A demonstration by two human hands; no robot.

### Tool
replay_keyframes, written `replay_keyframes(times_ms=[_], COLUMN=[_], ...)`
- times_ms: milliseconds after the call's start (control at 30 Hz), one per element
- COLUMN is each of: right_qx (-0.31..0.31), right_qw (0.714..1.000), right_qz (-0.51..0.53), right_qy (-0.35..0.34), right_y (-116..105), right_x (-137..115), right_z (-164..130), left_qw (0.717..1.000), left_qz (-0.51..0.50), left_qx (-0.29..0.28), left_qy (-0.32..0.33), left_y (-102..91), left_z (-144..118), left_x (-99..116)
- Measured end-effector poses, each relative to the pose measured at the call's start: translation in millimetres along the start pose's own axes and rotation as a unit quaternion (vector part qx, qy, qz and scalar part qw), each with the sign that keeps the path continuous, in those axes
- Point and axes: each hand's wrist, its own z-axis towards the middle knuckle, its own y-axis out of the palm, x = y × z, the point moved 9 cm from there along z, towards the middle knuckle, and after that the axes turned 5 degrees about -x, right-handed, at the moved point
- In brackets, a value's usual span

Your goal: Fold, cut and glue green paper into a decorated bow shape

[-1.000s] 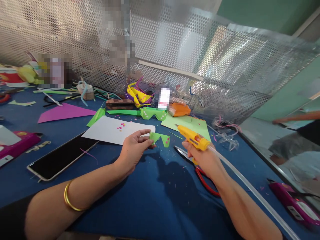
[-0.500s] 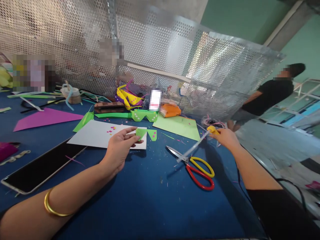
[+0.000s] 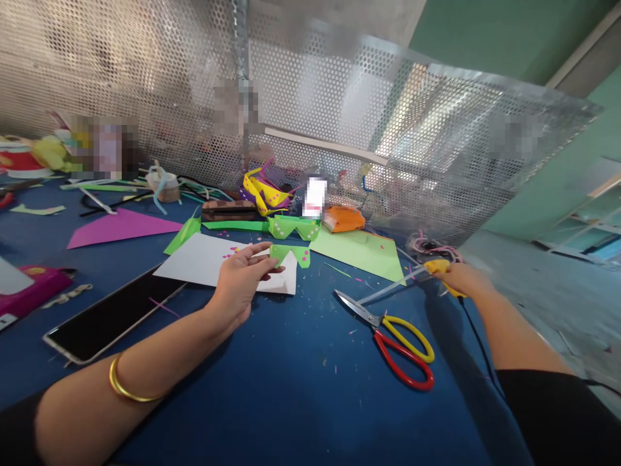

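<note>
Between the thumb and fingers of my left hand point(image 3: 245, 275) is a small green paper glasses cutout point(image 3: 295, 255) with pink dots, held over the right end of a white sheet point(image 3: 194, 260). My right hand point(image 3: 468, 283) is closed around a yellow glue gun point(image 3: 438, 267) near the table's right edge. A long clear glue stick point(image 3: 391, 288) sticks out of it to the left, passing behind the scissors. These scissors point(image 3: 373, 320), with one yellow and one red handle, lie slightly open between my hands.
Green paper glasses point(image 3: 295, 228) with pale dots and yellow glasses point(image 3: 264, 194) lie at the back. A light green sheet point(image 3: 361, 252), an orange pouch point(image 3: 345, 219) and a dark phone point(image 3: 114, 317) are on the blue table point(image 3: 291, 388). A perforated metal screen point(image 3: 310, 84) stands behind.
The view has swung left, and the person at the right is out of sight. My right hand has turned the glue gun, and its glue stick lies flatter. My left hand keeps its hold.
</note>
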Motion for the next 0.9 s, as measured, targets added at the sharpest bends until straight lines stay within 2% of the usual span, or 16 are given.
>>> replay_keyframes(times_ms=[100,200,300,367,467,533,600,667,800,900], right_qx=[-0.061,-0.039,-0.001,0.018,-0.018,-0.045,-0.112,-0.163,-0.18,-0.188], right_qw=[0.998,0.998,1.0,0.979,0.954,0.913,0.886,0.865,0.85,0.846], right_qz=[-0.02,-0.028,0.02,0.171,0.219,0.267,0.294,0.311,0.321,0.317], right_qy=[0.028,0.042,-0.008,-0.109,-0.202,-0.305,-0.342,-0.359,-0.377,-0.384], right_y=[-10.0,-40.7,-61.9,-65.6,-48.5,-40.1,-24.7,-11.3,8.1,24.0], right_x=[-1.2,-19.8,-71.7,-126.9,-209.5,-267.6,-313.2,-351.5,-411.9,-446.9], right_z=[-5.4,-19.8,-48.1,-76.0,-119.6,-148.3,-164.4,-169.9,-157.3,-146.6], left_qw=[1.0,0.998,0.992,0.989,0.984,0.98,0.978,0.977,0.974,0.973], left_qz=[-0.019,-0.048,-0.076,-0.091,-0.109,-0.129,-0.141,-0.143,-0.152,-0.157], left_qx=[0.015,0.042,0.079,0.095,0.113,0.12,0.123,0.128,0.136,0.142], left_qy=[0.007,0.026,0.057,0.074,0.09,0.096,0.096,0.096,0.099,0.094], left_y=[-5.0,-14.1,-28.0,-36.8,-50.4,-59.7,-68.1,-76.1,-86.2,-89.5], left_z=[3.5,9.5,16.1,20.6,27.0,31.1,35.2,38.5,42.6,43.4], left_x=[6.3,19.7,37.4,47.9,59.5,64.9,69.0,72.7,77.7,78.0])
